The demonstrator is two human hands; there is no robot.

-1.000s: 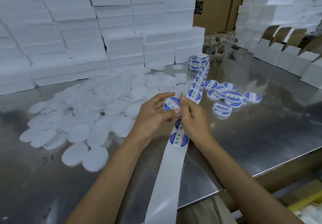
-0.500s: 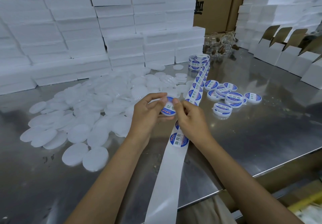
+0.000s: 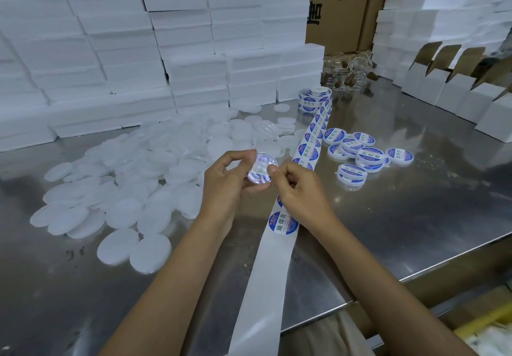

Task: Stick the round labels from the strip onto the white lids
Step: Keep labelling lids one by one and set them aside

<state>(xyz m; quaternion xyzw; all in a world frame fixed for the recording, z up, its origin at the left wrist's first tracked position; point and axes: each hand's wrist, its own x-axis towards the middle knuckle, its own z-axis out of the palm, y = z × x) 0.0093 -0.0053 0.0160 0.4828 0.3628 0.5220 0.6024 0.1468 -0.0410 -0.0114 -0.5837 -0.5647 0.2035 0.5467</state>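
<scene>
My left hand grips a white lid above the steel table, its hollow underside turned toward me with a blue label showing faintly through. My right hand has curled fingers, and its thumb presses the lid's right edge. Under my right hand runs the label strip, from the roll at the back down past the table's front edge, with blue round labels on its far part and bare backing near me. A pile of plain white lids lies to the left. Several labelled lids sit to the right.
Stacks of white foam boxes line the back and left of the steel table. Brown cartons stand behind. Open white cardboard boxes stand at the right, with small glass jars beside the roll.
The lid in my left hand has turned over: its labelled face pointed at me before, now its hollow underside does. My right hand has stayed at its edge.
</scene>
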